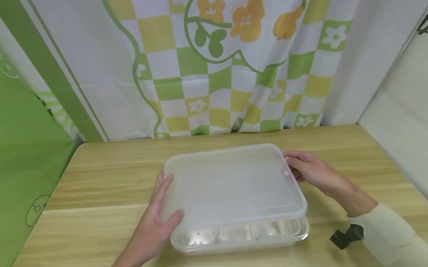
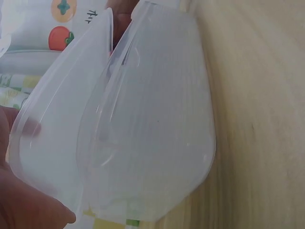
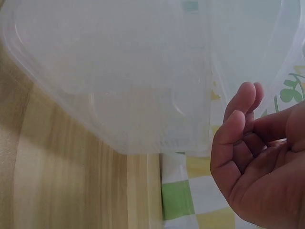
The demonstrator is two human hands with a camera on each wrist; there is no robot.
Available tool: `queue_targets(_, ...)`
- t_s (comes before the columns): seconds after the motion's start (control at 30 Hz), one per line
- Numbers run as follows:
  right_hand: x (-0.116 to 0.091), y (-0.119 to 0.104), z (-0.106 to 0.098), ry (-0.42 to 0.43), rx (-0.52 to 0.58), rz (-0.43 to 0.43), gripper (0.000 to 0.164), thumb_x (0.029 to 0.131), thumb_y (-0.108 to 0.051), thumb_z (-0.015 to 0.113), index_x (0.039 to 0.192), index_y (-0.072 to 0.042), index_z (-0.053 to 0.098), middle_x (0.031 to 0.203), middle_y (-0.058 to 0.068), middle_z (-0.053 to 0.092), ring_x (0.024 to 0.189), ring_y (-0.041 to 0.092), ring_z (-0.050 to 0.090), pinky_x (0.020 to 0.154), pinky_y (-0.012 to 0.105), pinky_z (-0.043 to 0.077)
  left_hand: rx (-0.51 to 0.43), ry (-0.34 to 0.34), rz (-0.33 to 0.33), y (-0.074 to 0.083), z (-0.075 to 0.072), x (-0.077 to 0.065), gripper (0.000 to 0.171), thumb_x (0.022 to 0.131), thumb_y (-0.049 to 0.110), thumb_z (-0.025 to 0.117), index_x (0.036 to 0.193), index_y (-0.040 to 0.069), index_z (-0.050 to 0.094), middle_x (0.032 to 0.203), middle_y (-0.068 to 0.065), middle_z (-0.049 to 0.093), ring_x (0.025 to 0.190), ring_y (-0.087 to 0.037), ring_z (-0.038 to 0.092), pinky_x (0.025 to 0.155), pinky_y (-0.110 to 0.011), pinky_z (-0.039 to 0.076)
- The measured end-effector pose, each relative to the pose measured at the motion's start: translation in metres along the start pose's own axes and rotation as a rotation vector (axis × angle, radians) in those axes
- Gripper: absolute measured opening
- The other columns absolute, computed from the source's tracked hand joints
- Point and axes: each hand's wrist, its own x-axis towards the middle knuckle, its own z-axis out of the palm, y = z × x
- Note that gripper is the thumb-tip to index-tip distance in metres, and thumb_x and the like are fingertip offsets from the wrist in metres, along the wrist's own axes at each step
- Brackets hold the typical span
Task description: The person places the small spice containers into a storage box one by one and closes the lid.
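Note:
A translucent plastic lid [image 1: 233, 185] lies slantwise over a clear rectangular food container [image 1: 246, 244]. A gap shows between them along the front, where compartments [image 1: 236, 233] appear inside the container. My left hand [image 1: 155, 226] holds the lid at its left edge, with thumb and index fingertips over its top; in the left wrist view a finger shows through the lid [image 2: 57, 129]. At the right edge my right hand [image 1: 314, 172] pinches the lid, its fingers curled in the right wrist view. The container's back is hidden beneath the lid.
The wooden table [image 1: 101, 240] carries the container near its middle. A patterned curtain [image 1: 231, 81] hangs behind its back edge. Green cloth [image 1: 2, 149] borders the left side and white cloth [image 1: 419, 104] the right. Dark wrist devices [image 1: 346, 236] sit at both sleeves.

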Motion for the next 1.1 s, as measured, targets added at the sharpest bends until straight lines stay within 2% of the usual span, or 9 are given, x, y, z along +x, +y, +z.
queue_targets(0.17,-0.005,0.003,-0.003,-0.024,-0.02,-0.009,0.04,0.111,-0.01,0.04,0.141,0.016,0.049,0.087,0.009,0.067,0.072,0.015,0.066,0.065,0.03,0.058,0.018,-0.015,-0.005,-0.001,0.005,-0.006,0.08,0.102,0.014,0.063,0.165,0.008,0.015,0.17,-0.006,-0.012,0.153,-0.04,-0.008,0.115,-0.072,0.003)
queue_targets(0.3,-0.01,0.008,-0.005,-0.038,-0.051,-0.005,0.038,0.111,-0.009,0.039,0.138,0.013,0.053,0.073,0.007,0.056,0.059,0.011,0.051,0.052,0.023,0.044,0.035,-0.031,-0.012,-0.003,0.009,-0.009,0.082,0.101,0.018,0.065,0.165,0.008,0.014,0.17,-0.009,-0.011,0.153,-0.042,-0.006,0.115,-0.072,0.004)
queue_targets(0.4,-0.014,0.011,-0.006,-0.034,-0.066,-0.001,0.038,0.111,-0.01,0.039,0.138,0.012,0.053,0.065,0.005,0.046,0.054,0.009,0.039,0.049,0.021,0.033,0.046,-0.041,-0.012,-0.006,0.012,-0.011,0.084,0.101,0.019,0.067,0.165,0.007,0.014,0.17,-0.012,-0.01,0.153,-0.043,-0.005,0.115,-0.071,0.004)
queue_targets(0.77,-0.02,0.017,-0.005,0.018,-0.129,0.005,0.038,0.11,-0.011,0.041,0.14,0.009,0.053,0.064,0.004,0.045,0.053,0.01,0.038,0.048,0.021,0.032,0.048,-0.06,0.002,-0.009,0.014,-0.015,0.08,0.102,0.023,0.066,0.164,0.007,0.018,0.17,-0.014,-0.005,0.153,-0.043,0.0,0.116,-0.069,0.009)
queue_targets(0.97,-0.022,0.019,-0.004,0.023,-0.142,-0.006,0.047,0.106,-0.006,0.045,0.151,0.003,0.042,0.064,0.007,0.049,0.055,0.011,0.044,0.048,0.023,0.035,0.092,-0.046,-0.008,-0.008,0.015,-0.017,0.079,0.101,0.025,0.068,0.164,0.009,0.022,0.17,-0.014,0.0,0.153,-0.043,0.006,0.116,-0.067,0.014)
queue_targets(1.1,-0.024,0.018,-0.006,0.026,-0.187,-0.012,0.049,0.104,-0.007,0.048,0.152,0.001,0.043,0.066,0.007,0.056,0.051,0.012,0.043,0.046,0.024,0.037,0.131,-0.047,0.002,-0.009,0.014,-0.017,0.078,0.101,0.024,0.068,0.163,0.009,0.024,0.17,-0.014,0.003,0.152,-0.043,0.011,0.116,-0.064,0.017)
